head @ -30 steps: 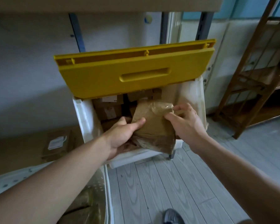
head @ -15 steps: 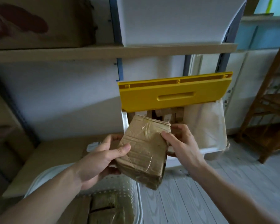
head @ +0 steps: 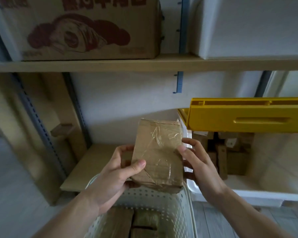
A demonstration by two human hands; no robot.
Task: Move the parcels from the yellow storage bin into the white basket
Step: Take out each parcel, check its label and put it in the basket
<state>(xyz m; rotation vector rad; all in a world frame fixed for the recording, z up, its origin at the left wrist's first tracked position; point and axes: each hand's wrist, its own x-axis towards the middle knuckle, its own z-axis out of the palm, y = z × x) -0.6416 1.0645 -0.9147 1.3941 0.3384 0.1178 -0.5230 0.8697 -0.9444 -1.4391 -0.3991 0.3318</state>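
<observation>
Far left: a metal shelving upright (head: 41, 127) with punched holes runs diagonally down the frame. On the wooden shelf (head: 144, 65) above it stands a cardboard carton (head: 86, 28) printed with a red-brown pastry picture; a white container (head: 251, 26) stands to its right on the same shelf.

Lower left to centre: the left hand (head: 117, 172) grips the left edge of a brown parcel (head: 157, 155), thumb pressed across the front face, fingers curled behind it. The parcel is cardboard, wrapped in clear glossy tape, held roughly upright and tilted slightly. It is clear of the bin and sits above the far rim of the white basket (head: 172, 203).

The white basket has perforated walls and lies directly below the two hands. Further parcels (head: 127, 220) lie inside it, at least two side by side; their exact number cannot be told.

Centre right: the right hand (head: 199, 162) holds the parcel's right edge, thumb on the front face, fingers reaching round the side. Both hands are thus clamped on the one parcel.

Right: the yellow storage bin (head: 248, 117) stands with its yellow flap raised; its lower body is white. Several brown parcels in the bin (head: 230, 152) remain visible, stacked close together. Grey plank floor (head: 230, 224) shows beneath.
</observation>
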